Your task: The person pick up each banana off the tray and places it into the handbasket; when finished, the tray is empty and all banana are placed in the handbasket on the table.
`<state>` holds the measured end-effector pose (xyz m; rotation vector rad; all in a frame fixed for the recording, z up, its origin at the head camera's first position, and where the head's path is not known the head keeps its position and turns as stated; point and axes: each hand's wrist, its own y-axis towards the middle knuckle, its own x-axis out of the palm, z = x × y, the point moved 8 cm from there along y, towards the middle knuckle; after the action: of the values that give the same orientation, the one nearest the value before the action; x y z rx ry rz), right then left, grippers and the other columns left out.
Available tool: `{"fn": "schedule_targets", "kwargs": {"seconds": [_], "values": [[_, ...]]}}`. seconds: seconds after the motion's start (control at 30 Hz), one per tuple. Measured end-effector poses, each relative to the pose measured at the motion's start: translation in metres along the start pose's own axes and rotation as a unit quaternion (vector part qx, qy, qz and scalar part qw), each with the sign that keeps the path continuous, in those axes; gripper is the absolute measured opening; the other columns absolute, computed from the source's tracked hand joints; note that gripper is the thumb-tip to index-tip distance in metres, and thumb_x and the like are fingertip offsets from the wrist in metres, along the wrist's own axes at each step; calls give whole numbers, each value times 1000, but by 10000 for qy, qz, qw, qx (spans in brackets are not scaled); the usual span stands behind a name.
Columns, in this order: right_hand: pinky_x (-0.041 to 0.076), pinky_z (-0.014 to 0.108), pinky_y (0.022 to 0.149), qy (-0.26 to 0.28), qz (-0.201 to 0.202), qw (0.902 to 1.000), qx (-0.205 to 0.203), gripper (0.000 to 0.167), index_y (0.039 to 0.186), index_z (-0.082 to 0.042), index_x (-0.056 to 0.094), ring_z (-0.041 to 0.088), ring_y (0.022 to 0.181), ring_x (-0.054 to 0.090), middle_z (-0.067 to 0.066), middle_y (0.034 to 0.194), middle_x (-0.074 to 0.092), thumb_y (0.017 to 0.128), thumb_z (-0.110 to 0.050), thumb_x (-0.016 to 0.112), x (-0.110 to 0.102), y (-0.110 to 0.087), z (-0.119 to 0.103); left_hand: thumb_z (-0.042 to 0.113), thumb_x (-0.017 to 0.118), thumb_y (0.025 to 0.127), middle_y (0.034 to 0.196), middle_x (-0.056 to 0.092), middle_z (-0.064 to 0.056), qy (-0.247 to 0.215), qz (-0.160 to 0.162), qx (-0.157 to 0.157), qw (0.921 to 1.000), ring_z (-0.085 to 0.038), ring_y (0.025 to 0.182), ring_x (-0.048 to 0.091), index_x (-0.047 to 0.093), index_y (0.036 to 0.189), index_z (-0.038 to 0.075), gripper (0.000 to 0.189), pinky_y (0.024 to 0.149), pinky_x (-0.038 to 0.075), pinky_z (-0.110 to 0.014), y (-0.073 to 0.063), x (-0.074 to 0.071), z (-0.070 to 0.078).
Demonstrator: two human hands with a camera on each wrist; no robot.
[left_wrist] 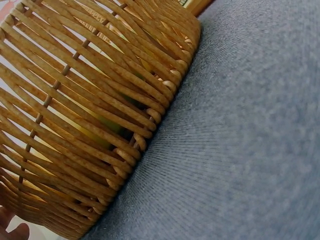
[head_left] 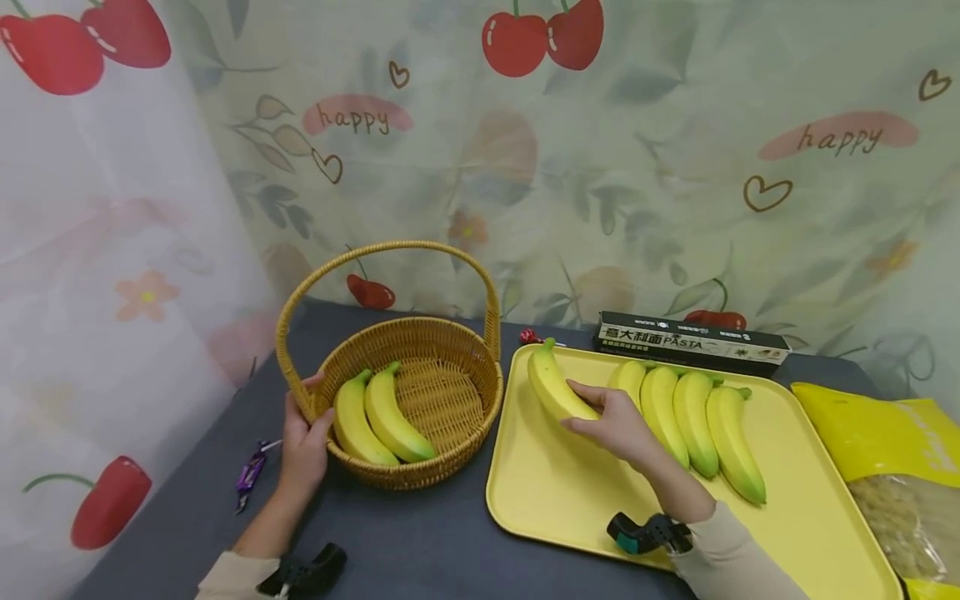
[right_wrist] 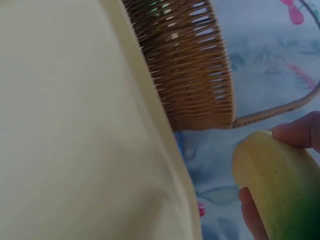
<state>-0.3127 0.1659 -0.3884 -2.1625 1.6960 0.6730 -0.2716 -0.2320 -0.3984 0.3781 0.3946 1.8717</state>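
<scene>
Two bananas (head_left: 386,412) lie side by side in the left part of a wicker basket (head_left: 457,400) with a tall arched handle. My left hand (head_left: 303,442) grips the basket's left rim near the foot of the handle; in the left wrist view the woven wall (left_wrist: 90,100) fills the upper left, with only fingertips showing. My right hand (head_left: 618,425) pinches a banana (head_left: 553,379) by its lower part, stem up, over the left side of a yellow tray (head_left: 555,492). Several more bananas (head_left: 693,417) lie in a row on the tray, right of that hand.
A black pasta box (head_left: 690,343) stands behind the tray, and a red-wrapped lollipop (head_left: 530,337) lies beside it. A purple-wrapped candy (head_left: 252,475) is left of the basket. A yellow bag (head_left: 892,467) with a see-through window touches the right side. A printed curtain (head_left: 450,150) hangs behind.
</scene>
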Motion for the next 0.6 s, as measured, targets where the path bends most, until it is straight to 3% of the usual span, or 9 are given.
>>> {"fn": "schedule_targets", "kwargs": {"seconds": [0.2,0.47,0.6], "values": [[49,20,64,233,-451,9986,-159,63,136,0,44,13,84,58,23,133,50,81,-16,70,-2,-10,-25,-13,38,89,136,41,-10,150,-19,-173,9997,-4,122,44,32,131,-9,43,94,38,-8,1,-1,-2],[45,22,59,-394,-823,9948,-448,63,135,-2,46,15,70,52,23,132,52,80,-19,71,-5,-21,-54,-13,39,88,133,44,-3,91,-34,-75,9999,-3,120,46,33,130,-9,42,94,39,-9,0,0,-2],[43,21,60,-573,-966,9915,-656,63,135,-2,47,12,69,50,21,127,56,79,-19,71,-3,-29,-66,-13,39,89,134,42,-7,98,-26,-142,9998,-4,120,46,33,130,-9,42,94,39,-9,0,0,-3]]}}
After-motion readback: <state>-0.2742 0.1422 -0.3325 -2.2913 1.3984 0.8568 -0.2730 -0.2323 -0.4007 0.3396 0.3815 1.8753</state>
